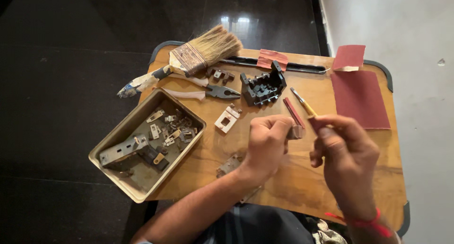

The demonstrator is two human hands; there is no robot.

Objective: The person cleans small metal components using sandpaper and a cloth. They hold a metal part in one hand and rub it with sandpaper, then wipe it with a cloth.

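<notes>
A small grey metal piece (296, 132) is being pinched tight in the left hand (267, 144) above the wooden bench (302, 187), while a folded red sandpaper strip (314, 123) is being gripped just beside it by the right hand (345, 154).

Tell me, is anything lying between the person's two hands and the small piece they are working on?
Nothing visible does. The left hand already grips the small piece in its fingers, and the right hand holds a thin reddish strip right beside it. The screwdriver and black plastic housing lie farther back on the wooden table.
</notes>
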